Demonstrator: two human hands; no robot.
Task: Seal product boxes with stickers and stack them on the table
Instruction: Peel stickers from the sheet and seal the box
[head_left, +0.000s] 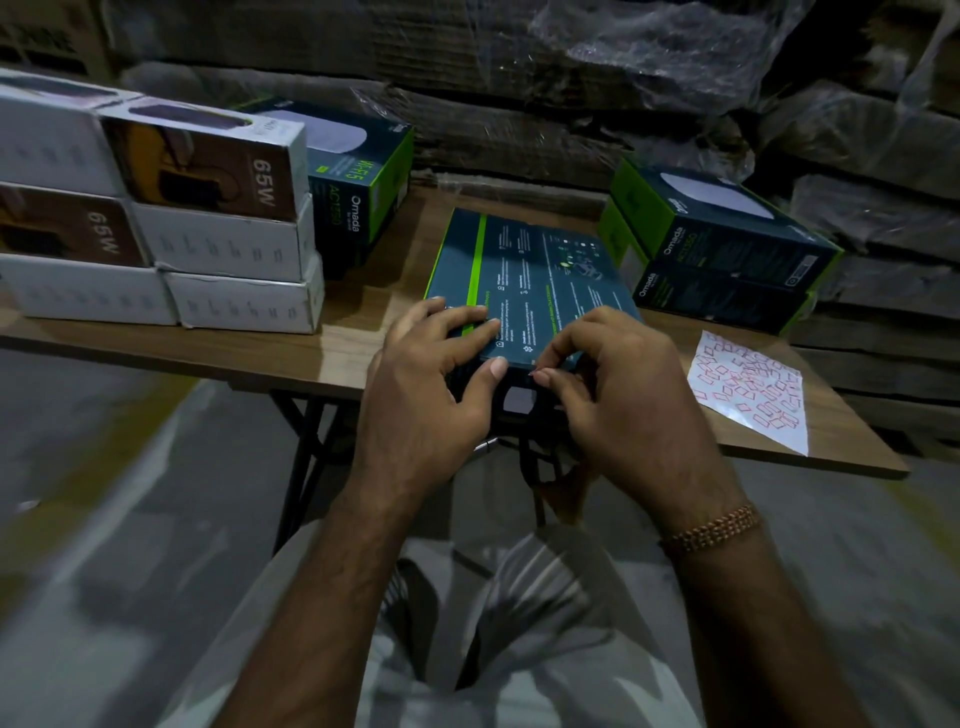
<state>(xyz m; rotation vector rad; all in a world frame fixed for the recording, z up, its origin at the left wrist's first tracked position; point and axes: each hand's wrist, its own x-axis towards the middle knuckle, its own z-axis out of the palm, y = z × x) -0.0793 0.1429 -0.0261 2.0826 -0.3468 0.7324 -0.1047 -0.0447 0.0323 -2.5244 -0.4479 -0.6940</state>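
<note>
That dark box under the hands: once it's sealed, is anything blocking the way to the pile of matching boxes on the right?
Nothing visible blocks it. Bare table lies between the dark Omada box and the two stacked Omada boxes at the right. The sticker sheet lies nearer the front edge, off that path. Both hands, left and right, are at the box's near edge.

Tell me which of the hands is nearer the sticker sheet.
Right. The right hand is at the near edge of the dark box, beside the sticker sheet; the left hand is farther off, on the box's other side.
</note>
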